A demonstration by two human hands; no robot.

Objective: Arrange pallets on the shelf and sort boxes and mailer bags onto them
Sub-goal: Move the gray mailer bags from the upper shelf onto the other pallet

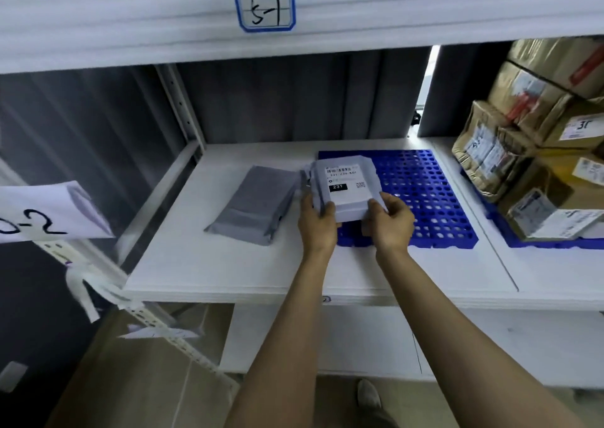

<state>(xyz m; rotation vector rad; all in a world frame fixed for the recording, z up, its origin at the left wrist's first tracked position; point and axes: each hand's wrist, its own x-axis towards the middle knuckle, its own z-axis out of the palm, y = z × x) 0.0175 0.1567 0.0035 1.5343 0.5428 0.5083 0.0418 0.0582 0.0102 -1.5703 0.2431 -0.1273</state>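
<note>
A white shelf (261, 274) carries a blue pallet (425, 199). Over the pallet's near-left corner, the left hand (317, 221) and right hand (389, 221) clasp a labelled grey mailer bag (343, 185). Left of the pallet lies another grey bag (255, 202); right of it, stacked cardboard boxes (536, 140), cut off by the frame edge.

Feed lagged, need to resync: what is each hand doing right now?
Left hand: closed on the labelled grey mailer bag, near left corner.
Right hand: closed on the same bag, near right corner.

Blue pallet (425, 192) right half bare, boxes (529, 153) (stacked) beyond
</note>
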